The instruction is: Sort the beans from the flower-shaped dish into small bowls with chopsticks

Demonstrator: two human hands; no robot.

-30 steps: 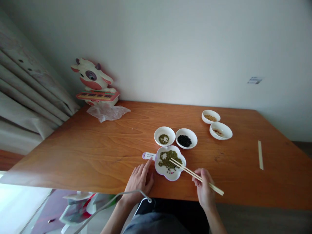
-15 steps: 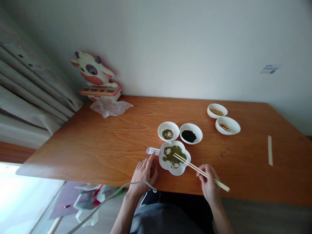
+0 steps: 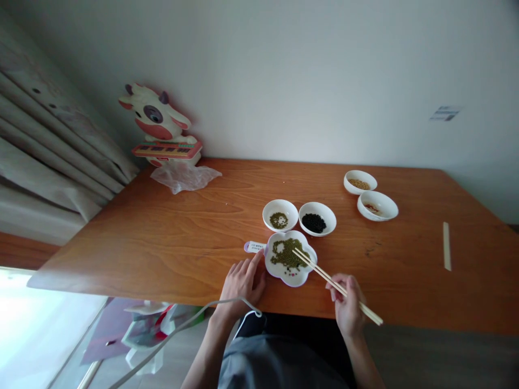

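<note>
My right hand (image 3: 348, 303) grips a pair of light wooden chopsticks (image 3: 329, 280), their tips over the green beans (image 3: 288, 254) in a flower-shaped white dish (image 3: 292, 280) with a purple rim. Whether a bean sits between the tips is too small to tell. My left hand (image 3: 243, 282) rests on the table with fingers extended, the index finger at the dish's labelled handle (image 3: 255, 247). Just behind the dish stand a white bowl (image 3: 279, 203) with some green beans and another white bowl (image 3: 318, 206) of black beans.
Farther right are a bowl of yellowish grains (image 3: 360, 174) and a bowl with a few reddish-brown bits (image 3: 385, 204). A cow-shaped toy keyboard (image 3: 166, 148) and a crumpled plastic bag (image 3: 186, 177) occupy the back left. A grey cable (image 3: 182, 328) crosses my left forearm.
The chopstick tips have shifted slightly right and up within the dish. My left index finger has slid a little right along the handle. The view has tilted slightly.
</note>
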